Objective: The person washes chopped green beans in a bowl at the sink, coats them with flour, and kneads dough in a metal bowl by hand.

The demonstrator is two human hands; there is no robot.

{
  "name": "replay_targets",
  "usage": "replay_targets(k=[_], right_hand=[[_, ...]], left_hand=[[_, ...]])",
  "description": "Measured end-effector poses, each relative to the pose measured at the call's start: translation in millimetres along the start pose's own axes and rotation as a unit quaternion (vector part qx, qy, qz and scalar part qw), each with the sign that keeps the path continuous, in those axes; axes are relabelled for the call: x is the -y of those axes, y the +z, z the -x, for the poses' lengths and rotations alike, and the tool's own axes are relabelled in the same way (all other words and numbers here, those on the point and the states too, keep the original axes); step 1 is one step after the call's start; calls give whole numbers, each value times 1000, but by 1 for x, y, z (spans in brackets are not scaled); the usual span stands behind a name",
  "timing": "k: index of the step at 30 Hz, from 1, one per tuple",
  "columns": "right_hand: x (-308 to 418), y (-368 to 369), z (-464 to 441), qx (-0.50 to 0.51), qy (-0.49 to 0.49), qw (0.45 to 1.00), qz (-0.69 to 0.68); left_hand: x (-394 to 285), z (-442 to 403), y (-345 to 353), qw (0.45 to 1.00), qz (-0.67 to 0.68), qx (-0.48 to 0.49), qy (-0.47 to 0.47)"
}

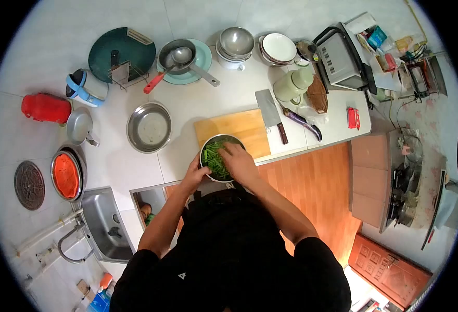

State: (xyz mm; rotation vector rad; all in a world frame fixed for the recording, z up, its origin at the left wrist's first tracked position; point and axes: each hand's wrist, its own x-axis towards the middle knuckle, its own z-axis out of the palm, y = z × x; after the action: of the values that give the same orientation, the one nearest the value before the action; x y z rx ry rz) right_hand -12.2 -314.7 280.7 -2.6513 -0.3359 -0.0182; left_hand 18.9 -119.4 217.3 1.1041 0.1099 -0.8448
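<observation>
A metal bowl (242, 144) of cut green vegetables (216, 160) is at the counter's front edge, close to my body, overlapping the wooden cutting board (255, 130). My left hand (194, 174) grips the bowl's left side, its thumb over the rim. Inside the bowl, the fingers of my right hand (238, 161) curl into the greens; their tips are partly hidden. To the right of the board lie a cleaver (268, 110) with a dark wooden handle and a long purple eggplant (303, 123).
An empty steel basin (149, 128) stands to the left. Along the wall are a pan with a ladle (182, 55), stacked bowls (237, 42), plates (279, 48) and a pale green jug (293, 85). A sink (104, 223) is at lower left, beside an open drawer (151, 200).
</observation>
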Motion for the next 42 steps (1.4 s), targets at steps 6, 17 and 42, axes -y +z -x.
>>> replay_targets(k=[6, 17, 42], right_hand=[[-20, -19, 45, 52, -19, 998, 3], [-56, -83, 133, -18, -42, 998, -43], [-58, -64, 161, -66, 97, 990, -74]], left_hand=[[42, 10, 33, 999, -21, -8, 24], [74, 46, 150, 995, 66, -78, 4], [53, 20, 150, 996, -6, 83, -10]])
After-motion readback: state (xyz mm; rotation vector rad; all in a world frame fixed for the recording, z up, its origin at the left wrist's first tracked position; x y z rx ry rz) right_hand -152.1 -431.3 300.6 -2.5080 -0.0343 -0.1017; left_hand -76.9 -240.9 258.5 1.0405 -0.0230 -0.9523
